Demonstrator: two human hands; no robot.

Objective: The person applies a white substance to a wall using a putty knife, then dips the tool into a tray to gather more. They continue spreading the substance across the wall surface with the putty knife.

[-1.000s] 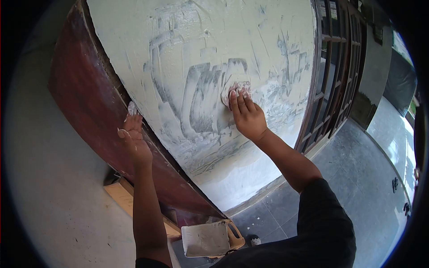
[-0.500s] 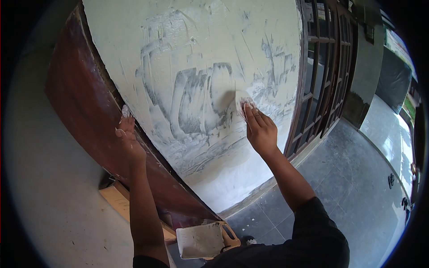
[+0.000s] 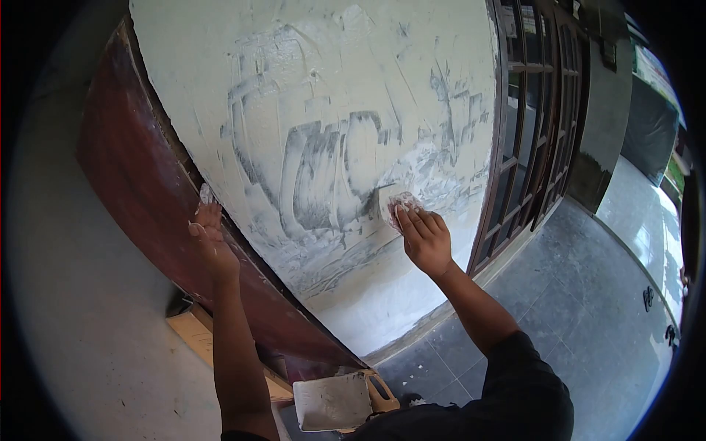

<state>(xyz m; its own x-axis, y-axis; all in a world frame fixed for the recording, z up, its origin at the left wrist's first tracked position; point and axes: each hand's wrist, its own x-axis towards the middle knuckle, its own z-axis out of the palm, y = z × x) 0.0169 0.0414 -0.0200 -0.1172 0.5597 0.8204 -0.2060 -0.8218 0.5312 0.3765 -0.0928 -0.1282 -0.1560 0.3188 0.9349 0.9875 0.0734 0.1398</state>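
My right hand (image 3: 423,235) is closed on a pale, paste-smeared scraper (image 3: 388,206), pressed to the wall (image 3: 375,309). White paste with grey streaks covers much of the wall, and a whiter smeared patch lies above and right of the scraper. My left hand (image 3: 211,231) rests by the dark red panel (image 3: 147,184) along the wall's left edge. Its fingertips are coated in white, its fingers are extended, and nothing shows in it.
Low in front of me is a pale tray (image 3: 334,403) beside a tan handled piece (image 3: 380,392). A yellowish board (image 3: 193,334) lies below the red panel. Dark-framed windows (image 3: 526,132) stand to the right, above grey floor tiles (image 3: 544,287).
My right hand and the scraper have moved down the wall, leaving a smoother, whiter patch above. My left hand stays at nearly the same place.
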